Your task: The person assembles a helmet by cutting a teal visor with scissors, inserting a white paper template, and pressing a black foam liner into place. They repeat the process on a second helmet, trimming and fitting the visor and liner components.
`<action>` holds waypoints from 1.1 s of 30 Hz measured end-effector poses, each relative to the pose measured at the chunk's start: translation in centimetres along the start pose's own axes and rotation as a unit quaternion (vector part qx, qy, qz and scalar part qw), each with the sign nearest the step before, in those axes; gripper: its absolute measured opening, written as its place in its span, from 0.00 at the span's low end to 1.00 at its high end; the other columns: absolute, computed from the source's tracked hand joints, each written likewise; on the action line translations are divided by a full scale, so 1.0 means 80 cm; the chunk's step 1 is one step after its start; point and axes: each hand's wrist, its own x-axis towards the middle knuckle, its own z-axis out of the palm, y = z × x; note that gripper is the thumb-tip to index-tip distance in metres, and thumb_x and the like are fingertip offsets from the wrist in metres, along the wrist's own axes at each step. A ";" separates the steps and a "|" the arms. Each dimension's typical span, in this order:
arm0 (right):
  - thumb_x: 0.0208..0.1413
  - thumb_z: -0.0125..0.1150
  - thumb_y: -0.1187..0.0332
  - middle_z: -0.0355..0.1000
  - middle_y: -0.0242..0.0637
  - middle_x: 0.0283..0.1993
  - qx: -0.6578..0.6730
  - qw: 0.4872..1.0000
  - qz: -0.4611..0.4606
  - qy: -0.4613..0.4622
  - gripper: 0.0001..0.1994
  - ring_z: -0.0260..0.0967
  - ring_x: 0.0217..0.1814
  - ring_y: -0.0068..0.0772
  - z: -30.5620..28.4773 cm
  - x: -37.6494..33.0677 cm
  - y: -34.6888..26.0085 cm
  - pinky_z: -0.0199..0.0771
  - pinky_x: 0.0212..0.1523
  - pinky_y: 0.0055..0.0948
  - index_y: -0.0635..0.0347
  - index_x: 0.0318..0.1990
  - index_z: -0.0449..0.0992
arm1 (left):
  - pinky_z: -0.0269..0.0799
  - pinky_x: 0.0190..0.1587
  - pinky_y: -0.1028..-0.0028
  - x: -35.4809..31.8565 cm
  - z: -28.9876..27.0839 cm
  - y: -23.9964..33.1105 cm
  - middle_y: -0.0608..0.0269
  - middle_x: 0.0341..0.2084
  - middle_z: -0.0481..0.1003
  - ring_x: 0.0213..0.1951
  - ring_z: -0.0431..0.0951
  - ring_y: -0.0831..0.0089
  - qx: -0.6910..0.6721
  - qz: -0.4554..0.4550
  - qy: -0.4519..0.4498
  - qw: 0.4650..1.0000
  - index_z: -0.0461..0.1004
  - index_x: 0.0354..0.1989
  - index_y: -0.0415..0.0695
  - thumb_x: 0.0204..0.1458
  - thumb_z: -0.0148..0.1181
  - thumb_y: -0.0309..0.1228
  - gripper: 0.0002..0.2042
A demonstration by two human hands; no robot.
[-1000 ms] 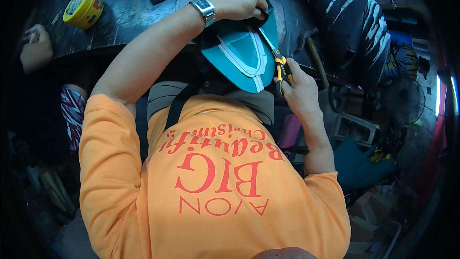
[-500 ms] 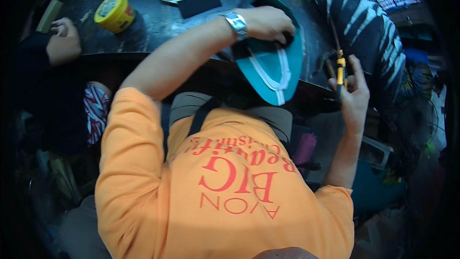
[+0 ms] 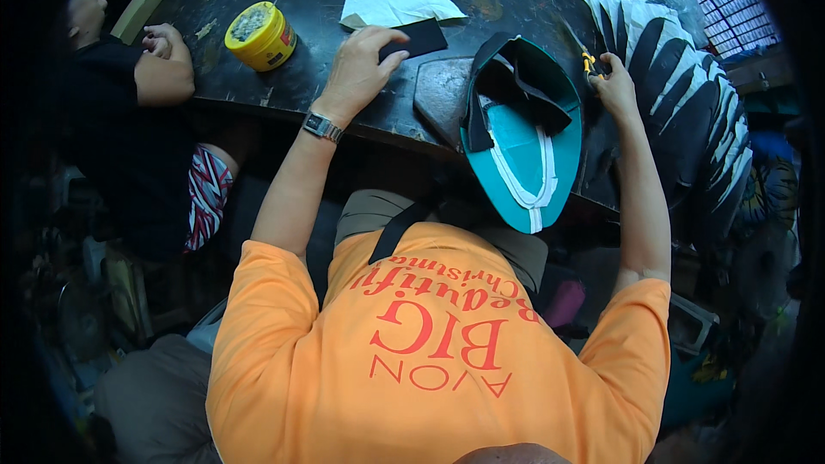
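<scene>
1. Dark, scratched wood makes the big work table (image 3: 284,86). It fills the top of the picture, and all the work things lie on it.
2. Black and white stripes cover a big cloth heap (image 3: 687,94) at the upper right, at the table's right end. Nobody touches it.
3. Teal and black, the shoe upper (image 3: 524,133) lies open just right of the middle, near the table's front edge. Its teal inside with a white strip faces up. Black flaps fold over its top part. No hand holds it now, and it looks only partly made, I think.
4. White cloth (image 3: 391,0) lies flat at the top middle, untouched, so it seems to wait for later.
5. The left hand (image 3: 357,69) reaches to the upper middle. Its fingers spread and press down on a small black piece (image 3: 417,36). The thumb sits at the edge of the piece. It looks like this piece is being picked up, so it is not joined to the shoe upper yet.
6. The right hand (image 3: 614,86) is at the upper right, beside the shoe upper. Its fingers are closed around a small yellow-handled tool (image 3: 588,62). The tool's tip points up and left, away from the shoe upper.
7. A yellow tin (image 3: 260,34) stands open at the upper left. Another person's hand (image 3: 163,43) rests beside it.
</scene>
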 end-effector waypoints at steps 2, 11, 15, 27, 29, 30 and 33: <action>0.51 0.66 0.71 0.78 0.54 0.45 -0.087 0.995 -0.040 0.034 0.28 0.79 0.46 0.50 0.012 0.006 -0.008 0.76 0.48 0.42 0.55 0.62 0.69 | 0.73 0.54 0.64 -0.010 0.009 -0.018 0.58 0.45 0.79 0.49 0.77 0.58 0.093 -0.076 -0.030 0.992 0.80 0.46 0.46 0.53 0.68 0.35 0.13; 0.56 0.52 0.74 0.77 0.59 0.46 -0.233 0.970 -0.066 -0.018 0.19 0.75 0.52 0.61 0.000 -0.004 -0.041 0.74 0.52 0.53 0.59 0.57 0.69 | 0.70 0.49 0.60 -0.017 0.034 -0.040 0.57 0.44 0.72 0.47 0.74 0.57 0.088 -0.213 0.101 0.968 0.77 0.37 0.46 0.45 0.74 0.47 0.20; 0.57 0.51 0.75 0.78 0.57 0.44 -0.260 0.962 -0.076 -0.029 0.16 0.76 0.50 0.58 0.002 -0.005 -0.033 0.75 0.50 0.52 0.60 0.53 0.72 | 0.67 0.54 0.57 -0.002 0.039 -0.052 0.58 0.47 0.72 0.52 0.71 0.56 0.161 -0.241 0.111 0.951 0.79 0.38 0.47 0.45 0.72 0.54 0.23; 0.56 0.68 0.63 0.74 0.43 0.50 0.102 0.972 -0.185 0.105 0.21 0.76 0.52 0.42 -0.042 -0.048 -0.075 0.76 0.53 0.39 0.49 0.58 0.78 | 0.73 0.45 0.77 0.019 -0.013 -0.002 0.68 0.35 0.78 0.38 0.77 0.80 -0.310 -0.096 0.149 0.934 0.75 0.38 0.39 0.51 0.64 0.23 0.07; 0.54 0.71 0.64 0.74 0.40 0.53 0.184 0.933 -0.285 0.116 0.24 0.73 0.56 0.37 -0.065 -0.080 -0.102 0.74 0.58 0.38 0.47 0.60 0.77 | 0.74 0.44 0.80 0.014 -0.060 0.030 0.69 0.35 0.78 0.37 0.77 0.83 -0.352 0.011 0.067 0.934 0.77 0.41 0.42 0.54 0.64 0.24 0.08; 0.52 0.73 0.64 0.73 0.39 0.56 0.204 0.916 -0.328 0.112 0.27 0.71 0.60 0.37 -0.074 -0.097 -0.117 0.72 0.60 0.39 0.46 0.62 0.75 | 0.74 0.44 0.80 0.012 -0.083 0.046 0.68 0.36 0.78 0.38 0.77 0.82 -0.397 0.025 -0.001 0.918 0.77 0.43 0.41 0.54 0.64 0.25 0.09; 0.45 0.77 0.68 0.69 0.41 0.65 0.290 0.854 -0.432 0.004 0.35 0.65 0.68 0.40 -0.085 -0.149 -0.157 0.63 0.68 0.47 0.47 0.65 0.72 | 0.75 0.46 0.80 0.007 -0.116 0.089 0.65 0.39 0.79 0.40 0.79 0.82 -0.581 0.051 -0.141 0.800 0.77 0.47 0.40 0.56 0.64 0.26 0.12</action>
